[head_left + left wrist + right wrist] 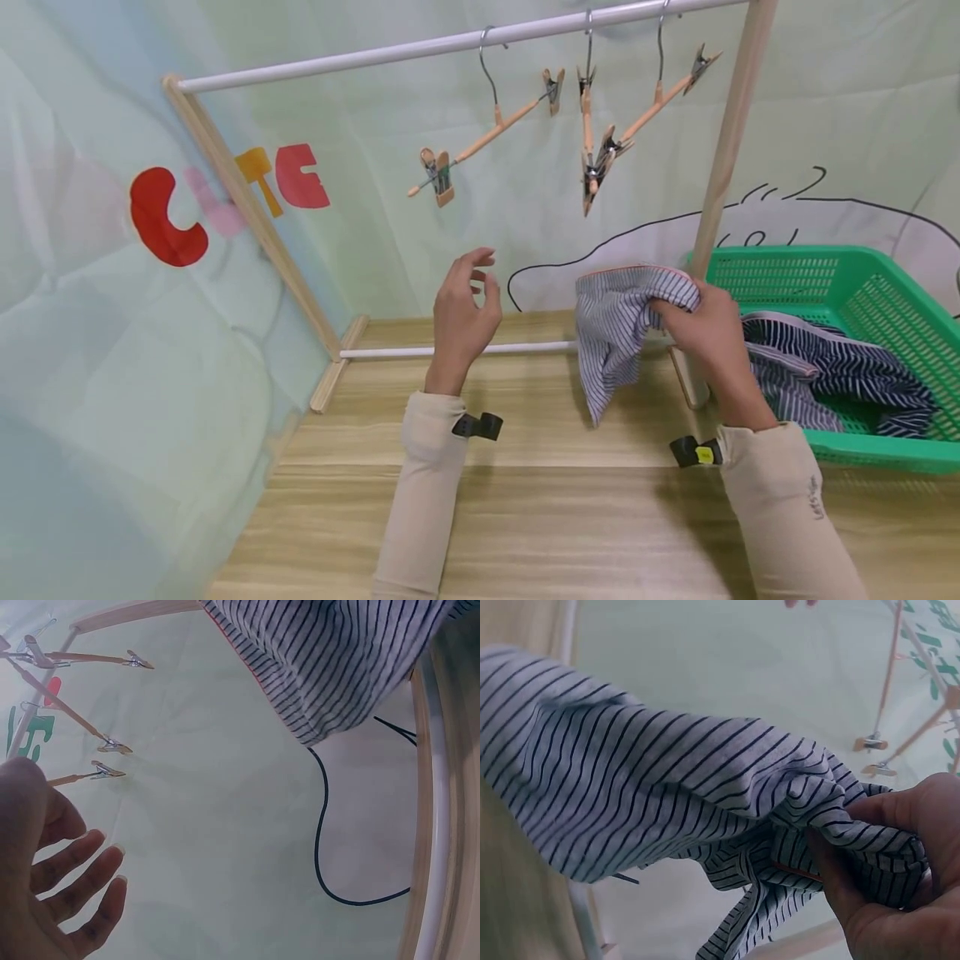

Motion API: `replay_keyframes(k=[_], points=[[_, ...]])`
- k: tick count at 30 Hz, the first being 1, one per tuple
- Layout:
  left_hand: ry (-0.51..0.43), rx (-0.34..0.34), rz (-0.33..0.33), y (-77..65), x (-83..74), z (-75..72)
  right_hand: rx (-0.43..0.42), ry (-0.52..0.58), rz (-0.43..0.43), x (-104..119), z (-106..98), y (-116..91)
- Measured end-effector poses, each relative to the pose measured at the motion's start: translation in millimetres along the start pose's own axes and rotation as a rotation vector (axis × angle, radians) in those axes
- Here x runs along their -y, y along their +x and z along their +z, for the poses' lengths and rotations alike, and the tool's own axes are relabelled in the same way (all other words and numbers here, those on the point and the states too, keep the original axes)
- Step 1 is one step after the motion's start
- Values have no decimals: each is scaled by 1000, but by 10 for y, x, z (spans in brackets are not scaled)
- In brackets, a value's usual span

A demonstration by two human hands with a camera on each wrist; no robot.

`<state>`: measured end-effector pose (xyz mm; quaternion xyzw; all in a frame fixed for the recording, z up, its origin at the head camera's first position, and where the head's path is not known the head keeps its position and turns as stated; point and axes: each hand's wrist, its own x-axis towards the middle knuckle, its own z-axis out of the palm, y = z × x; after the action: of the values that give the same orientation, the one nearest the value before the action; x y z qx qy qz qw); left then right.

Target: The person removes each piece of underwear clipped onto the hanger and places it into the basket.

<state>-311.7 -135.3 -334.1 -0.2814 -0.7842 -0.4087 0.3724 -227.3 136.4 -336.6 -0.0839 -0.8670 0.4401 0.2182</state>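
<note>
A grey-white garment with dark stripes and a thin red edge hangs bunched from my right hand, in front of the rack's right post. In the right wrist view, the thumb and fingers grip its gathered cloth; part of the grip is hidden in folds. My left hand is raised in the air below the left clip hanger, fingers loosely bent and holding nothing. The left wrist view shows that hand apart from the garment.
Two more clip hangers hang at the right of the white rail. A green basket with dark striped clothes stands right of the wooden post. The rack's lower bar runs behind my hands, above the wooden tabletop.
</note>
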Motion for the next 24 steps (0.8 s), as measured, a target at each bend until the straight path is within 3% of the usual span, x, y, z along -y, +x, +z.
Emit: replay_keyframes(k=[13, 20, 24], points=[[4, -32, 8, -3, -40, 10, -137, 197, 115, 50, -254, 26], [11, -36, 10, -7, -33, 7, -172, 242, 190, 15, -357, 39], [12, -33, 11, -7, -46, -5, -220, 315, 178, 8, -403, 37]])
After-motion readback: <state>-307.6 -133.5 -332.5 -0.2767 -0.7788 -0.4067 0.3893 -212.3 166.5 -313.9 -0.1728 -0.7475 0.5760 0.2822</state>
